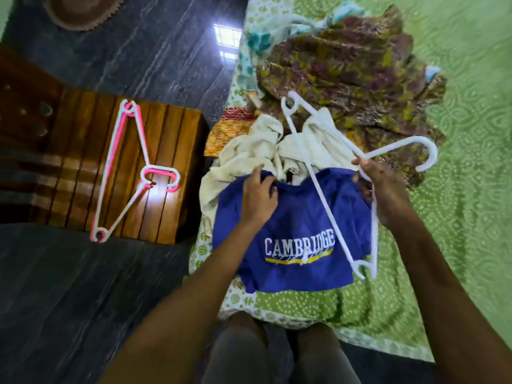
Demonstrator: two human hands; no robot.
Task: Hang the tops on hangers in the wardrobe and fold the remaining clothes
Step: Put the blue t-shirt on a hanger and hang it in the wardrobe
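A blue top (299, 217) printed CAMBRIDGE lies flat on the green bedsheet (457, 203), neck pointing away from me. My left hand (259, 196) grips its collar at the left shoulder. My right hand (379, 187) holds a white plastic hanger (321, 187) at the base of its hook, over the top's right side. The hanger's long bar slants across the shirt. Behind the top sits a cream garment (277, 151), and beyond that a brown and purple patterned cloth (354, 79).
A wooden stool (171, 162) stands left of the bed with a white hanger (122, 173) and a pink hanger (110, 162) stacked on it. A turquoise floral cloth (257, 42) and an orange cloth (224, 134) lie by the pile. Dark floor (83, 300) lies to the left.
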